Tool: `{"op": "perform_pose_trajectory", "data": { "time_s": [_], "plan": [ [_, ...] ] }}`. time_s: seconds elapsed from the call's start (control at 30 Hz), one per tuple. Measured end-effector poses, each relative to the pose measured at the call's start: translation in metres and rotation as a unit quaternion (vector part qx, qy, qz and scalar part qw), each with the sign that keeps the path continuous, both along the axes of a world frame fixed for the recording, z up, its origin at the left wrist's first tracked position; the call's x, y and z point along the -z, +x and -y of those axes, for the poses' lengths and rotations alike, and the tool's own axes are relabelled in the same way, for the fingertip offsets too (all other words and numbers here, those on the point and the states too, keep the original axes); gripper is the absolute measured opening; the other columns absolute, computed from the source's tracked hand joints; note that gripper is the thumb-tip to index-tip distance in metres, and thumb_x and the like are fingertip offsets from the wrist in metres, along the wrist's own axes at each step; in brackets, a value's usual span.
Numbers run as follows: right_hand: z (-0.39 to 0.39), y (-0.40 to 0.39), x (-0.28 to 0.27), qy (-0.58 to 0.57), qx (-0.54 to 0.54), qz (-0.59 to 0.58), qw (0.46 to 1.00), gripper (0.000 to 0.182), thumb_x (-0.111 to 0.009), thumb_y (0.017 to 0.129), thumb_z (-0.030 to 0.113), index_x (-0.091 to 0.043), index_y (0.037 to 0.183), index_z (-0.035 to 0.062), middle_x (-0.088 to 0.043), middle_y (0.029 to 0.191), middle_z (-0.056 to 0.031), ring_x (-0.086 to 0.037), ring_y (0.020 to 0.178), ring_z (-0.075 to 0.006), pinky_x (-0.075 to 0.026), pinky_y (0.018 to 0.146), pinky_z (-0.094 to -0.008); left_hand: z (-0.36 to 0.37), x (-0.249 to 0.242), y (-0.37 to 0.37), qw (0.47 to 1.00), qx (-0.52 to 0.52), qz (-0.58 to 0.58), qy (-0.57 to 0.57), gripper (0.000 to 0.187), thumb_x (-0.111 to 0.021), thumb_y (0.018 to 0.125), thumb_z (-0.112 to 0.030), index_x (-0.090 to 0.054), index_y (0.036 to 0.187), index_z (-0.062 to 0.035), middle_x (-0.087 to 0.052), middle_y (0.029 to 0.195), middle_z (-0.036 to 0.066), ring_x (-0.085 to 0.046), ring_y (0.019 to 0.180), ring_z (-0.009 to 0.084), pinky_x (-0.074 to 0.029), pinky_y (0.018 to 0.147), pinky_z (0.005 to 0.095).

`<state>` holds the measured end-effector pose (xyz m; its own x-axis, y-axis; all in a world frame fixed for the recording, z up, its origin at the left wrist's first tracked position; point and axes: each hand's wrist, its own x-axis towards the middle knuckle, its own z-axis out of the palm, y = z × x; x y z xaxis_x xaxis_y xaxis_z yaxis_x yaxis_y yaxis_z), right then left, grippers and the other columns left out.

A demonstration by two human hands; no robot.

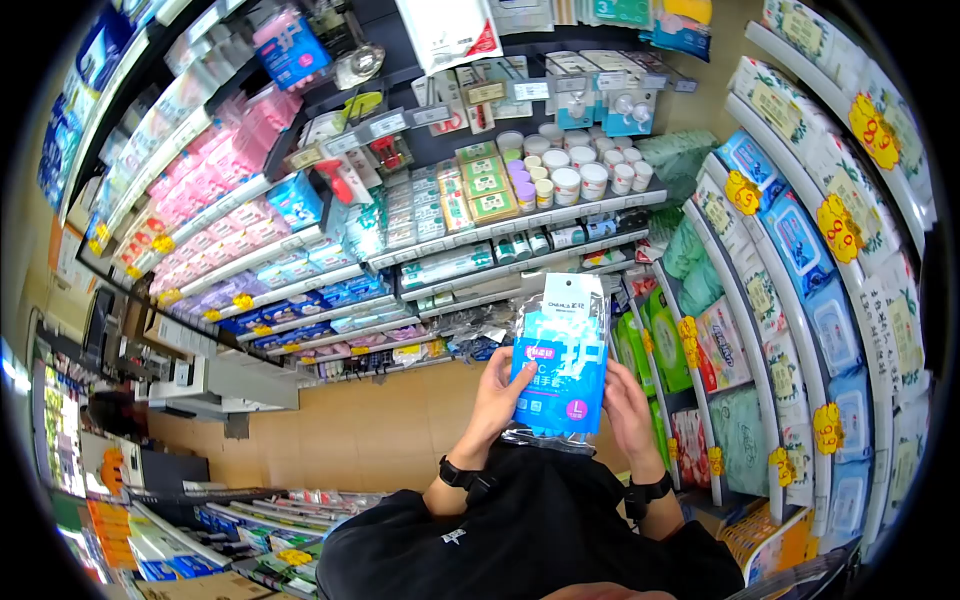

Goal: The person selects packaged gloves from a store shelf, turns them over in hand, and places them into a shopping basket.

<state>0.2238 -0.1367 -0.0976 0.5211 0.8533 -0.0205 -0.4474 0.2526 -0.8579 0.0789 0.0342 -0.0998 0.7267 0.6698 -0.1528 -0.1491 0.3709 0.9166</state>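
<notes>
In front of my chest I hold a pack of PVC gloves (562,375), in a clear plastic bag with a blue printed card, a white hanging tab and a pink "L" mark. My left hand (497,392) grips its left edge, the thumb lying across the front. Around the right edge close the fingers of my right hand (627,405), partly hidden behind the pack. The pack is upright, its front towards me. Each wrist wears a black band.
Ahead stand shelves with white-lidded jars (566,182) and hanging packets. Wipes packs (800,240) with yellow price tags line the curved shelves on the right. Pink packets (215,160) fill the left shelves. Low racks (270,530) stand at lower left beside the tan floor (330,420).
</notes>
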Motion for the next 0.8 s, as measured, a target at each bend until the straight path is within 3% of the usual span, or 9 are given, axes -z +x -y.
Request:
{"op": "perform_pose_trajectory", "data": {
  "time_s": [0.03, 0.23, 0.33, 0.4, 0.8],
  "plan": [
    [0.001, -0.001, 0.001, -0.026, 0.019, 0.05, 0.998, 0.048, -0.052, 0.097, 0.003, -0.038, 0.143, -0.0051, -0.054, 0.138, -0.0158, -0.053, 0.125, -0.0206, -0.042, 0.105, -0.0333, -0.003, -0.004, 0.001, 1.0, 0.014, -0.001, 0.0, 0.025, -0.064, 0.098, -0.014, -0.048, 0.116, -0.0037, -0.07, 0.098, 0.01, -0.067, 0.086, 0.0118, -0.056, 0.071, 0.0251],
    [0.012, -0.009, -0.006, -0.034, 0.133, 0.086, 0.987, 0.052, -0.059, 0.095, -0.001, -0.04, 0.143, -0.0028, -0.058, 0.132, -0.0157, -0.057, 0.119, -0.0202, -0.044, 0.102, -0.0332, -0.023, -0.019, 0.033, 0.987, 0.158, -0.03, 0.003, 0.019, -0.061, 0.1, -0.016, -0.052, 0.113, -0.0043, -0.074, 0.089, 0.011, -0.069, 0.073, 0.0108, -0.055, 0.064, 0.0226],
    [0.027, -0.016, -0.014, -0.049, 0.209, 0.091, 0.972, 0.052, -0.059, 0.095, -0.001, -0.04, 0.143, -0.0022, -0.059, 0.131, -0.0155, -0.058, 0.118, -0.0194, -0.044, 0.1, -0.0328, -0.023, -0.019, 0.059, 0.97, 0.243, -0.024, -0.002, 0.027, -0.061, 0.1, -0.016, -0.055, 0.121, -0.0004, -0.074, 0.092, 0.011, -0.069, 0.073, 0.0094, -0.055, 0.065, 0.0219],
    [0.039, -0.022, -0.018, -0.061, 0.265, 0.087, 0.958, 0.052, -0.06, 0.094, -0.001, -0.042, 0.143, -0.0016, -0.061, 0.129, -0.0136, -0.059, 0.116, -0.0181, -0.045, 0.1, -0.032, -0.02, -0.02, 0.077, 0.951, 0.309, -0.026, -0.005, 0.034, -0.06, 0.1, -0.016, -0.056, 0.128, 0.0031, -0.074, 0.095, 0.009, -0.069, 0.074, 0.008, -0.054, 0.066, 0.0217],
    [0.114, -0.097, -0.025, -0.117, 0.549, 0.02, 0.828, 0.048, -0.063, 0.092, 0.0, -0.048, 0.138, 0.0015, -0.064, 0.124, -0.0088, -0.059, 0.113, -0.0161, -0.044, 0.1, -0.0308, 0.065, -0.028, 0.135, 0.814, 0.58, -0.012, -0.026, 0.029, -0.059, 0.1, -0.009, -0.058, 0.127, 0.0034, -0.072, 0.106, 0.008, -0.066, 0.088, 0.0074, -0.054, 0.076, 0.0224]
  ]
}}
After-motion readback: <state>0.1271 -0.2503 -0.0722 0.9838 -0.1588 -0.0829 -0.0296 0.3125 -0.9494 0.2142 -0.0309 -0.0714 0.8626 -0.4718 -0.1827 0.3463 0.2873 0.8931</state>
